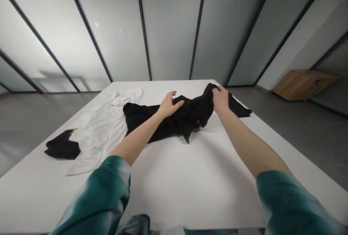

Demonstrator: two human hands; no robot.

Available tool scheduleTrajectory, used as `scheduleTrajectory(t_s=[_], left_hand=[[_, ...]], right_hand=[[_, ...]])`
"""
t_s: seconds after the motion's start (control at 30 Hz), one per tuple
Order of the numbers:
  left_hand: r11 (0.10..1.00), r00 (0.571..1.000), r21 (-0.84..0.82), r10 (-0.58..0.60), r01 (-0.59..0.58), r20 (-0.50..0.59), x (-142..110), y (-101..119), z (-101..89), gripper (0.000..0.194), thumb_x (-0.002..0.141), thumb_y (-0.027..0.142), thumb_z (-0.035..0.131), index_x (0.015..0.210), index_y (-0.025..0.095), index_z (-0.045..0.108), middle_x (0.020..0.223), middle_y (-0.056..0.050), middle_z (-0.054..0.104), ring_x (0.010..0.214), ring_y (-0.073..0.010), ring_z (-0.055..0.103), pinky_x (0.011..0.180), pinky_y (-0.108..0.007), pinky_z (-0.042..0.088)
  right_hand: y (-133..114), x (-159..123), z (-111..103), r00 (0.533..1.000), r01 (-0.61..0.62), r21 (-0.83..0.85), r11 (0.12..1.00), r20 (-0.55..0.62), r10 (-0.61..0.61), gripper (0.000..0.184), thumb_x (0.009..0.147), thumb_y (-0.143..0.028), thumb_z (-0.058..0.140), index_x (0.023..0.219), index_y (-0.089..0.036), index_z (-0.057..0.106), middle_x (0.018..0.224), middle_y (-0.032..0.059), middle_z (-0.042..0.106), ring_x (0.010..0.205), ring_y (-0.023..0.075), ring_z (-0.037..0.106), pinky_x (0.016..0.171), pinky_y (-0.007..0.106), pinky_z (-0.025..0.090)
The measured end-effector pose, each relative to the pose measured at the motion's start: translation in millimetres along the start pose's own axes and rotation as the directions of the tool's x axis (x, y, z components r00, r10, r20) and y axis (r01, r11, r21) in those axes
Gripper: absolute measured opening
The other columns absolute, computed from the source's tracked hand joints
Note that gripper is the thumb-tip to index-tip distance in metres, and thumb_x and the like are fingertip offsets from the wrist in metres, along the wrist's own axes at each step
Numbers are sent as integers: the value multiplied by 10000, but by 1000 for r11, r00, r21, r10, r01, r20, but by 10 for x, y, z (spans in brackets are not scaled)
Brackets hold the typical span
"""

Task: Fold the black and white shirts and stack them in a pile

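Keeping hold of the raised end while easing the cloth straight would suit the pink-marked black garment [190, 113], which lies on the white table [190, 184] just to the right of the white garment [100, 130], touching its edge. The right hand [221, 99] grips the end farthest from the white garment, fingers closed on fabric. The left hand [168, 106] is over the middle, thumb and fingers spread wide; whether it touches, I cannot tell. A flat palm there would smooth bunching better than fingertips, and a low, gentle pull should avoid dragging the white garment along. Count two hands, one white garment, one pink-marked black garment, one yellow-marked black bundle [63, 148] left of the white garment, and one black fabric piece [237, 106] far to its right, possibly separate
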State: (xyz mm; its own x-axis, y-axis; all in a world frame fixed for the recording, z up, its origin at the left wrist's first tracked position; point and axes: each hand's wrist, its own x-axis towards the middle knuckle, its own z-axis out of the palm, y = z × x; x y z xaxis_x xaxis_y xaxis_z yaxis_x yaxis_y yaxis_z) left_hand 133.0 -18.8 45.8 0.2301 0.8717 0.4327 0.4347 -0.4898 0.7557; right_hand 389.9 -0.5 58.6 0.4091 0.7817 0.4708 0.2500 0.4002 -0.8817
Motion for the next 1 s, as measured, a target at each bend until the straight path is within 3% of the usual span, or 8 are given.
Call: scheduleTrajectory(t_s=[0.1,0.23,0.4,0.57,0.63,0.77,0.9,1.0], left_hand=[[991,982,36,122,-129,143,-69,130,132,768,714,465,755,1369,175,480,1422,-157,526,1228,-304,551,1048,-428,429],[999,976,-54,21,-10,218,-59,33,165,239,824,296,571,1008,166,650,1002,-77,711,973,-249,644,915,-383,491],[878,975,-432,-219,207,22,30,-182,-73,101,781,205,502,691,201,547,673,6,597,720,-165,597,742,-290,499],[571,861,-754,-509,325,-14,80,-249,-391,116,801,308,537,744,207,542,678,-2,586,689,-168,605,677,-277,513],[643,853,-679,-519,354,-47,60,-291,-510,182,822,371,553,733,214,535,681,-1,575,720,-180,608,698,-291,520],[941,941,-228,-291,249,-175,-19,-411,-745,320,838,515,571,729,227,486,708,19,526,788,-184,579,789,-327,498],[976,990,168,-137,138,-16,-90,-484,-1004,491,710,629,660,938,209,546,878,-21,592,931,-235,598,881,-380,473],[933,972,355,-134,57,195,-153,-476,-1153,770,578,649,750,1174,202,555,1051,-71,635,1014,-288,615,904,-405,474]], right_hand=[[-345,-290,319,959,-93,57,994,273,74,182,734,-391,606,735,-224,536,640,-46,527,634,143,523,586,253,444],[-473,-565,426,823,-208,58,976,550,143,228,724,-426,630,827,-225,601,735,-29,624,725,169,589,685,279,477],[-181,-548,198,763,-96,-121,988,628,151,329,826,-491,579,968,-208,667,1004,51,714,972,243,630,908,361,468],[166,-514,84,714,18,-434,901,637,292,311,844,-472,609,964,-198,693,1075,98,716,1054,273,614,959,371,444],[240,-498,67,692,65,-440,896,666,277,337,880,-496,545,893,-189,682,998,93,721,986,263,626,908,361,469],[210,-411,-21,686,120,-397,910,696,213,324,861,-467,552,944,-176,667,1018,93,713,963,263,631,878,366,488],[9,-302,-211,614,194,-428,882,755,231,482,720,-391,716,1158,-201,648,1162,91,692,1047,282,628,919,361,490],[-125,-236,-339,570,266,-482,835,777,267,528,687,-343,738,1195,-229,648,1197,85,688,1064,289,633,920,362,500]])
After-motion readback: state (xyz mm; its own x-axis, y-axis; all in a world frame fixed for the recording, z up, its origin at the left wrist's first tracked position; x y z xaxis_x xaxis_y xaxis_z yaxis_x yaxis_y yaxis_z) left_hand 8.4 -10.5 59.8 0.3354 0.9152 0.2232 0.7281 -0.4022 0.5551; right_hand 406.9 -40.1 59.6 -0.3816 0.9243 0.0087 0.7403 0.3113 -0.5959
